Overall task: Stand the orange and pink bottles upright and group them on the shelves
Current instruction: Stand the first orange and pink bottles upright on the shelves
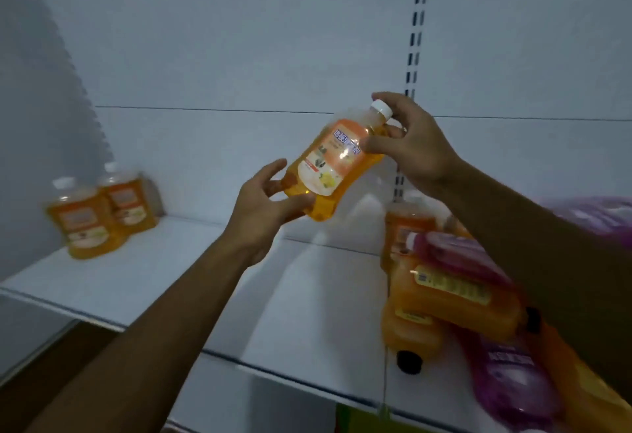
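Observation:
An orange bottle (337, 162) with a white cap hangs tilted in the air above the white shelf (191, 272). My right hand (407, 145) grips its neck and shoulder, while my left hand (266, 203) holds its base between thumb and fingers. Two orange bottles (102, 210) stand upright at the shelf's far left corner. On the right lies a jumbled heap of orange bottles (455, 299) and pink bottles (506, 374), most of them on their sides. One orange bottle (407, 224) stands behind the heap.
A slotted upright rail (415, 39) runs down the white back panel. Another pink pack (595, 213) lies at the far right, behind my right forearm. The shelf's front edge (222, 354) crosses the lower part of the view.

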A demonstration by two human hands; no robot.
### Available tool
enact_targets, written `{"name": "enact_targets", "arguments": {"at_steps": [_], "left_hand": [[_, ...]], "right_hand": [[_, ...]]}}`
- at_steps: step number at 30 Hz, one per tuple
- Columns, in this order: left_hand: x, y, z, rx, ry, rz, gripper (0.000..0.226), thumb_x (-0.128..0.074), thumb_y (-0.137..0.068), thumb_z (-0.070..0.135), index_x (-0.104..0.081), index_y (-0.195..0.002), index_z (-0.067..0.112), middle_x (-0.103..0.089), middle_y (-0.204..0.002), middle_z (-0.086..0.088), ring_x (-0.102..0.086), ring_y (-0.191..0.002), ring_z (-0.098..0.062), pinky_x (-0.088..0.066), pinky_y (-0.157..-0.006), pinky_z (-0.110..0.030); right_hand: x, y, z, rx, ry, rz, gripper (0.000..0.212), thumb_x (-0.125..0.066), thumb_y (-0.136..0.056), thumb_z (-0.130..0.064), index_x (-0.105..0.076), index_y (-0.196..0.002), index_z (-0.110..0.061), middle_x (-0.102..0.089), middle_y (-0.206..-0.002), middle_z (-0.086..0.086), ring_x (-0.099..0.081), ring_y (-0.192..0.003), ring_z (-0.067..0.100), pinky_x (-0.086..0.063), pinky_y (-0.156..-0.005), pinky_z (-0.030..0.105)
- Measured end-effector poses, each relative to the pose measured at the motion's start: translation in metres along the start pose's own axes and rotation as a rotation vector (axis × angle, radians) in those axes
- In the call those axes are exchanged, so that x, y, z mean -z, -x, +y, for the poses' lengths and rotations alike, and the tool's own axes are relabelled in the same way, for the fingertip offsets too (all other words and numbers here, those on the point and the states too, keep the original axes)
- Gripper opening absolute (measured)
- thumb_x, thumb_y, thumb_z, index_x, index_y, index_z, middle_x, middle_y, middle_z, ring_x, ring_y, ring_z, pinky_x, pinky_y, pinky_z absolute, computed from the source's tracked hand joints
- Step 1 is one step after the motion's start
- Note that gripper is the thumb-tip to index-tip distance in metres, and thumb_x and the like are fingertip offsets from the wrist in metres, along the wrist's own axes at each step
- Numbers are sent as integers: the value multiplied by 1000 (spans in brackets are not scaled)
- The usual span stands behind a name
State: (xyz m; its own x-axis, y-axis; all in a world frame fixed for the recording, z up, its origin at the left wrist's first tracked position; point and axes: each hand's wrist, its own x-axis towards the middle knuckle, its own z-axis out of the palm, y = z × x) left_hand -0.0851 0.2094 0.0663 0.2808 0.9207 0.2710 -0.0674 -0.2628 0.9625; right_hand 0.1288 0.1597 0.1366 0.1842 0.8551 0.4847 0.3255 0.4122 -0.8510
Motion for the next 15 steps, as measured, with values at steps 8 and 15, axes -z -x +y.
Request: {"name": "enact_targets", "arguments": {"at_steps": [8,15], "left_hand": [[178,36,-52,23,-132,251,59,-84,-66,5,-58,-116,23,-64,-114,-4,-68,-97,-17,-59,-78,-34],[290,44,-100,57,-394,458,56,-87,-67,21,-55,-113,26,-66,-102,14,-63,-91,1,-53,-74,-18]], "right_hand": [[-211,-27,6,68,59,-460,86,-76,-79,-10,-27,-147,-28,-46,-131,0,-55,-117,18,-56,-84,29],[-369,-39,23,73,177,-517,64,-83,-71,-22,-46,-123,-18,-56,-118,-2,-62,-102,19,-57,-85,42]]}}
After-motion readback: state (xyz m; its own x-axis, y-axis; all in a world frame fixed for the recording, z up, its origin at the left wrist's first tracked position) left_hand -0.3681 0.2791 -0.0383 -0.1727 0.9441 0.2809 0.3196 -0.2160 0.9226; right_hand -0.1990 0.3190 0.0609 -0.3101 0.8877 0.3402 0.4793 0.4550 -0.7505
